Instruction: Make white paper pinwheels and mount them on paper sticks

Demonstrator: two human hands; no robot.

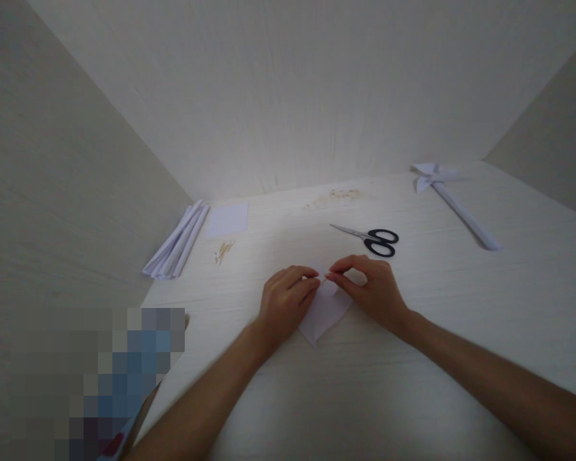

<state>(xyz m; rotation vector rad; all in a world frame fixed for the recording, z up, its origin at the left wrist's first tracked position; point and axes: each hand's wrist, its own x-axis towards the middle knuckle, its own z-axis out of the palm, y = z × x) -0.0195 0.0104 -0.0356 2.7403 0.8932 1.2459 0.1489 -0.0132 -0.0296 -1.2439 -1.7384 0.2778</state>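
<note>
Both forearms come in from the lower edge and meet near the middle of the pale counter point(461, 358). The left hand point(285, 301) enters from about 7 o'clock, wrist bent slightly, knuckles up, its fingers point(303, 282) curled down and pinched together on the upper edge of a folded white paper point(324, 317). The right hand point(372, 288) enters from about 4 o'clock, arched over the same edge, thumb and forefinger closed on the paper at its top, just touching the left fingertips. The other right fingers are curled loosely above the sheet.

The paper lies flat on the counter between and beneath the two hands, at the centre of the view. It is thin, matte and white, folded into a shape that tapers to a point toward 6 o'clock.

At 1 o'clock from the hands, near them, lie scissors point(372, 239) with slim steel blades and glossy black loop handles. Farther off at 2 o'clock rests a white paper pinwheel point(454, 202) on a long flat stem. At 10 o'clock a bundle of folded white paper strips point(177, 242) leans into the wall, with a small white square sheet point(227, 219) beside it and a few thin pale wooden sticks point(223, 251) just in front. The counter has a faint woodgrain.
</note>
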